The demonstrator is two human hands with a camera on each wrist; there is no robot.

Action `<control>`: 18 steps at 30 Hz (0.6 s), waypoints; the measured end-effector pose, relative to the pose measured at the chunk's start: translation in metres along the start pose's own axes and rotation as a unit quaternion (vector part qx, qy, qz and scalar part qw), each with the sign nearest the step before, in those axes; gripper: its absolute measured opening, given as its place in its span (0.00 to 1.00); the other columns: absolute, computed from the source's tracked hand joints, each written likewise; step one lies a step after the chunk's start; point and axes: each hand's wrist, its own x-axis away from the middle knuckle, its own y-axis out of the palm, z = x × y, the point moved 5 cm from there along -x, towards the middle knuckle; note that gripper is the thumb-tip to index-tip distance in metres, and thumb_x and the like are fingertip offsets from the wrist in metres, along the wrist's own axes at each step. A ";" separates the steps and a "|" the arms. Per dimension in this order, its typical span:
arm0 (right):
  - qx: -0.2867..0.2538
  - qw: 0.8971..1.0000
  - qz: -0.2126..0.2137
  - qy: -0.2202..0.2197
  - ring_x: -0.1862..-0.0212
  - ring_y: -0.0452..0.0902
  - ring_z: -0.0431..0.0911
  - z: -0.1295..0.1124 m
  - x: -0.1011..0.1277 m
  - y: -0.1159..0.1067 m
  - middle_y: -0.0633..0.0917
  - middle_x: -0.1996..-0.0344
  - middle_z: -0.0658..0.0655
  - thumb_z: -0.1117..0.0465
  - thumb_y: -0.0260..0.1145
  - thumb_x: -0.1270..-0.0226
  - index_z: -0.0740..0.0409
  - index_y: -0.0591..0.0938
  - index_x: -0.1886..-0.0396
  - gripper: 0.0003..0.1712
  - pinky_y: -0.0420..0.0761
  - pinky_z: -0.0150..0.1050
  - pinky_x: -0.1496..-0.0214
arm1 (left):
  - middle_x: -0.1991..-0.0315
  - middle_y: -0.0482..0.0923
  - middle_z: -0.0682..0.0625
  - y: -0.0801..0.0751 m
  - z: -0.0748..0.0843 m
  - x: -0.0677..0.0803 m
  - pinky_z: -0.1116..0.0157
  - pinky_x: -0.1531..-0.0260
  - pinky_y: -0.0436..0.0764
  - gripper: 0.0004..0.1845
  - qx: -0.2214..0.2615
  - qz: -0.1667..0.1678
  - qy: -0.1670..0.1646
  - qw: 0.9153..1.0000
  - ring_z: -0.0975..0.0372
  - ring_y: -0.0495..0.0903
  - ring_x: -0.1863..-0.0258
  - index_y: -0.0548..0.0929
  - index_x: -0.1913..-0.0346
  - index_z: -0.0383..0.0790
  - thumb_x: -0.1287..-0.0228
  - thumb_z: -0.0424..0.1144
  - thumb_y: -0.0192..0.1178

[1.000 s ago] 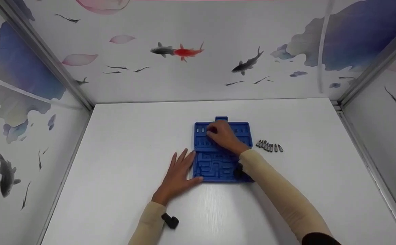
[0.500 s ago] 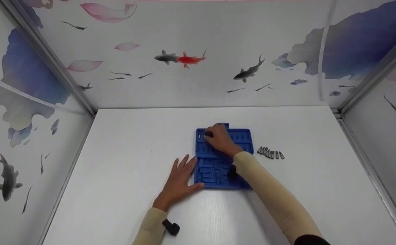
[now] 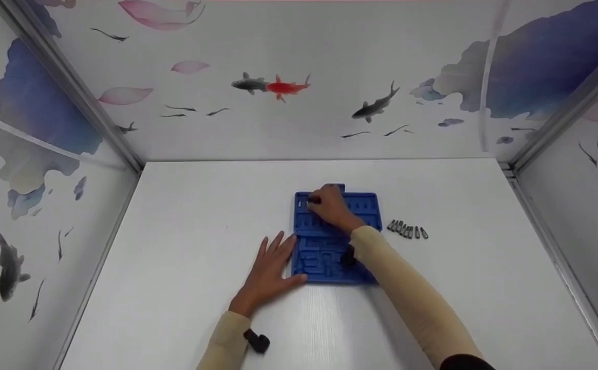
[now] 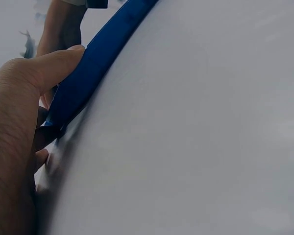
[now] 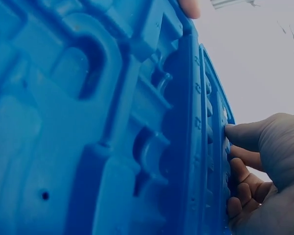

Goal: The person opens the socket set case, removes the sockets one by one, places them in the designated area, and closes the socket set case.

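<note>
Little has shifted since the earlier frames: the right hand [image 3: 331, 207] has crept slightly further toward the far left corner of the blue tray [image 3: 366, 203], while the left hand [image 3: 271, 270] has kept its place.

Blue tray: lies flat on the white worktop [image 3: 186, 231], near its middle, moulded recesses facing up.

Right hand: rests on the tray's far rows, fingers [image 5: 245, 169] curled down against the small slots there. Whether they pinch anything cannot be told; the fingertips hide the spot in both views.

Left hand: lies flat on the worktop just beside the tray's near left edge, fingers straight and spread. The thumb [image 4: 54, 66] presses against the tray's side wall. It holds nothing.

Row of small metal bits [image 3: 408, 230]: lies on the worktop to the right of the tray, near it but apart, the pieces set side by side.

Both forearms wear cream sleeves [image 3: 412, 298], each with a small black device strapped at the wrist.
</note>
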 end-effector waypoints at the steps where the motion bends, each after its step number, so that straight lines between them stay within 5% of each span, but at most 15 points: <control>1: -0.004 1.000 -0.001 0.002 0.47 0.83 0.63 0.000 0.000 0.000 0.91 0.51 0.69 0.66 0.71 0.24 0.73 0.90 0.43 0.16 0.75 0.65 0.34 | 0.11 0.56 0.49 0.000 0.000 0.000 0.42 0.12 0.36 0.56 -0.001 0.000 0.000 1.000 0.51 0.46 0.10 0.55 0.10 0.42 0.28 0.71 0.62; 7: -0.050 0.998 -0.002 0.049 0.42 0.87 0.62 0.000 0.001 0.002 0.91 0.45 0.69 0.70 0.70 0.23 0.72 0.90 0.41 0.15 0.86 0.60 0.36 | 0.12 0.58 0.49 -0.001 0.001 -0.001 0.41 0.13 0.37 0.56 0.004 0.002 0.000 1.000 0.50 0.48 0.10 0.57 0.10 0.42 0.28 0.72 0.63; 13: -0.144 0.979 0.021 0.140 0.44 0.82 0.56 0.008 0.004 0.006 0.88 0.46 0.66 0.73 0.70 0.25 0.68 0.88 0.38 0.18 0.84 0.54 0.36 | 0.11 0.57 0.50 0.000 -0.001 -0.001 0.42 0.13 0.37 0.57 0.003 -0.001 0.000 1.000 0.50 0.47 0.10 0.56 0.10 0.43 0.28 0.73 0.62; 18: -0.181 0.972 0.049 0.145 0.48 0.80 0.54 0.010 0.006 0.008 0.87 0.51 0.63 0.74 0.72 0.28 0.66 0.90 0.44 0.15 0.83 0.51 0.41 | 0.11 0.56 0.50 0.000 -0.001 0.000 0.42 0.13 0.35 0.57 0.008 0.000 -0.001 1.000 0.51 0.46 0.10 0.56 0.10 0.44 0.29 0.73 0.62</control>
